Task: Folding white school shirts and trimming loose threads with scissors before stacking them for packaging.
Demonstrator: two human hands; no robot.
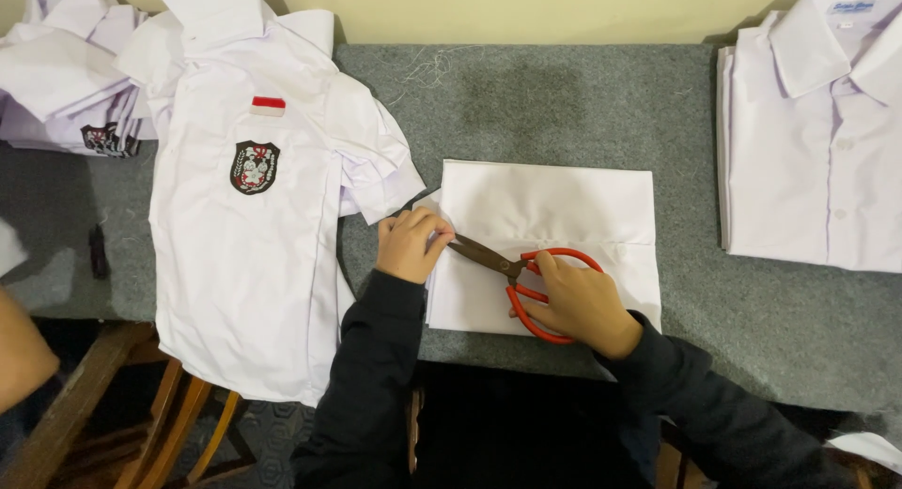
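Note:
A folded white shirt (554,207) lies on the grey felt table (564,104) in front of me. My right hand (578,301) grips red-handled scissors (526,268), their dark blades pointing left toward the shirt's left edge. My left hand (411,245) pinches that left edge of the folded shirt, right at the blade tips. Both arms wear dark sleeves.
An unfolded white shirt with a dark crest badge and a red-and-white patch (249,217) hangs over the table's front edge on the left. More white shirts are heaped at the far left (66,76). A buttoned, folded shirt (817,141) lies at the right. Another person's arm (19,348) shows at the left edge.

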